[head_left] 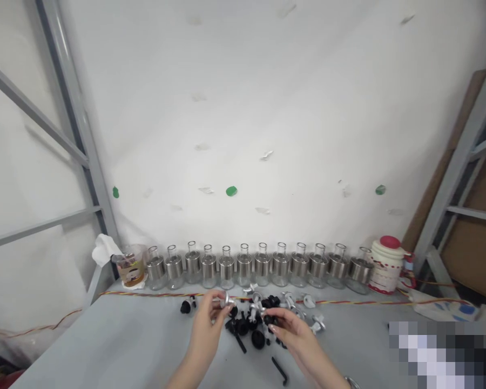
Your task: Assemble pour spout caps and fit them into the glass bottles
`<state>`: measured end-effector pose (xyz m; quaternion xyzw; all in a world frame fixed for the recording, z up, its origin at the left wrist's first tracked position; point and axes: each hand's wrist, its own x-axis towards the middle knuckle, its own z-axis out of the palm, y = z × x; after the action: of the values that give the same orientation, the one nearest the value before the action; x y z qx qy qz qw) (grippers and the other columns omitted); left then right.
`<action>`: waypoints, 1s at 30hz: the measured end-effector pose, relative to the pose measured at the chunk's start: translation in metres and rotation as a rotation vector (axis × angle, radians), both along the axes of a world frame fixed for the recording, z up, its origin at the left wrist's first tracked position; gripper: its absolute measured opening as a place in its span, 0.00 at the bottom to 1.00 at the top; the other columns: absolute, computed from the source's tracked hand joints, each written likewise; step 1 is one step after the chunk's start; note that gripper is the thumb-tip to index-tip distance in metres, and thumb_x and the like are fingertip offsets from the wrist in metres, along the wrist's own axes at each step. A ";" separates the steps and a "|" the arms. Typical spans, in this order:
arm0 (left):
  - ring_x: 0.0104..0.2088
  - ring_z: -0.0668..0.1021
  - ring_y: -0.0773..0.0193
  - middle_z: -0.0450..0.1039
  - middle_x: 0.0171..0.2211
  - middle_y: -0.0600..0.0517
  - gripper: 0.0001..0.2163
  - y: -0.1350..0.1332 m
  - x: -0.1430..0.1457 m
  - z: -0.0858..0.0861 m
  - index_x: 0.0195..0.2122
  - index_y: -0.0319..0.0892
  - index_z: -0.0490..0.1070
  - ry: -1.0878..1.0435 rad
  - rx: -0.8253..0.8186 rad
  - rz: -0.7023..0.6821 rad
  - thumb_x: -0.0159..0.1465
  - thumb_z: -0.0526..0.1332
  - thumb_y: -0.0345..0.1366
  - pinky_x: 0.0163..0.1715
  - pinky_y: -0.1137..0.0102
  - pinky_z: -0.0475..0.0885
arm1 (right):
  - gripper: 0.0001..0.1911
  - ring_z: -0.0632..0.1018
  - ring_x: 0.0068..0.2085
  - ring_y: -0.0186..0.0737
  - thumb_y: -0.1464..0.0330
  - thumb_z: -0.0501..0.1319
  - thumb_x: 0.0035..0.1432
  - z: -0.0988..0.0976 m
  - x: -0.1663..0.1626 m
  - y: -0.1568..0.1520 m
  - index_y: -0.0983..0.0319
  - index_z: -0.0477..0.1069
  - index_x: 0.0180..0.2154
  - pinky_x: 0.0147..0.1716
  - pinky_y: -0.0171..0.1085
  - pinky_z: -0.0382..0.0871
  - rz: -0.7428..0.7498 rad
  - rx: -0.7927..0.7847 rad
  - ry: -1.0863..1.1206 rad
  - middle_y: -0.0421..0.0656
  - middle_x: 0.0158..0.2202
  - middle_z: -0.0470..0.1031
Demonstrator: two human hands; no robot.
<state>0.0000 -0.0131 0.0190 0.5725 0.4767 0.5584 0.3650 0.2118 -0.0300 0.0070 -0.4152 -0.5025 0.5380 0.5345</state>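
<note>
Near the middle of the grey table, my left hand (210,314) pinches a small silver cap-like part (227,299) between thumb and fingers. My right hand (290,328), to its right, has a small black piece (269,320) between its fingertips, partly covered by them. Between and behind both hands lies a loose pile of black stopper-like parts (258,339) and silver spout-like parts (318,324). One bent black tube (279,370) rests in front of the pile. Left of my left hand sits a separate black part (185,307).
Along the wall stands a row of several glass bottles with metal sleeves (244,266). A cup with amber liquid (133,273) is at the left end, a cream jar with a red lid (386,265) at the right. A twisted red-yellow wire (157,294) crosses the table behind the pile.
</note>
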 end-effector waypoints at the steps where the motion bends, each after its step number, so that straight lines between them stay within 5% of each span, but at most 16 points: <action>1: 0.32 0.74 0.63 0.69 0.34 0.52 0.15 -0.002 0.005 -0.001 0.40 0.44 0.64 -0.083 -0.024 -0.034 0.52 0.61 0.42 0.34 0.68 0.70 | 0.15 0.73 0.42 0.46 0.63 0.67 0.41 0.001 -0.002 -0.002 0.60 0.72 0.34 0.42 0.42 0.65 0.001 -0.023 0.057 0.46 0.38 0.74; 4: 0.29 0.74 0.64 0.70 0.30 0.52 0.24 -0.003 0.016 -0.007 0.43 0.42 0.65 -0.243 -0.110 -0.108 0.45 0.67 0.41 0.32 0.70 0.69 | 0.15 0.74 0.41 0.45 0.63 0.68 0.39 0.005 -0.010 -0.006 0.60 0.69 0.31 0.43 0.43 0.65 -0.006 -0.070 0.203 0.44 0.36 0.74; 7: 0.27 0.74 0.64 0.72 0.27 0.52 0.23 -0.002 0.022 -0.015 0.35 0.39 0.69 -0.289 -0.229 -0.201 0.39 0.70 0.42 0.28 0.71 0.69 | 0.15 0.75 0.41 0.45 0.63 0.68 0.39 0.007 -0.013 -0.007 0.60 0.64 0.26 0.46 0.44 0.63 0.005 -0.091 0.347 0.43 0.35 0.74; 11: 0.17 0.73 0.68 0.69 0.19 0.58 0.23 -0.004 0.029 -0.026 0.31 0.42 0.60 -0.277 -0.405 -0.311 0.40 0.69 0.44 0.17 0.74 0.66 | 0.15 0.75 0.43 0.44 0.65 0.67 0.43 0.007 -0.013 -0.006 0.59 0.60 0.25 0.46 0.45 0.63 0.026 -0.024 0.373 0.42 0.37 0.74; 16: 0.11 0.70 0.71 0.71 0.21 0.57 0.25 -0.016 0.041 -0.039 0.31 0.44 0.54 -0.183 -0.462 -0.476 0.39 0.69 0.43 0.10 0.76 0.65 | 0.19 0.72 0.48 0.44 0.65 0.65 0.46 0.000 -0.021 -0.010 0.55 0.64 0.42 0.49 0.45 0.62 0.164 0.156 0.222 0.45 0.43 0.71; 22: 0.16 0.75 0.65 0.74 0.22 0.53 0.30 -0.022 0.042 -0.028 0.43 0.40 0.53 -0.268 -0.501 -0.610 0.43 0.68 0.38 0.15 0.74 0.68 | 0.12 0.67 0.52 0.45 0.64 0.61 0.51 -0.006 -0.029 -0.016 0.56 0.71 0.40 0.52 0.44 0.59 0.232 0.298 -0.099 0.48 0.49 0.65; 30: 0.21 0.76 0.66 0.74 0.28 0.52 0.34 -0.025 0.036 -0.010 0.46 0.41 0.57 -0.459 -0.529 -0.766 0.38 0.72 0.31 0.24 0.71 0.71 | 0.11 0.68 0.52 0.45 0.63 0.61 0.51 -0.001 -0.026 -0.017 0.55 0.71 0.39 0.52 0.44 0.59 0.213 0.306 -0.058 0.47 0.49 0.65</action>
<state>0.0362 -0.0376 0.0088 0.4569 0.2655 0.3561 0.7706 0.1862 -0.0474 0.0065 -0.2888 -0.6349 0.4965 0.5167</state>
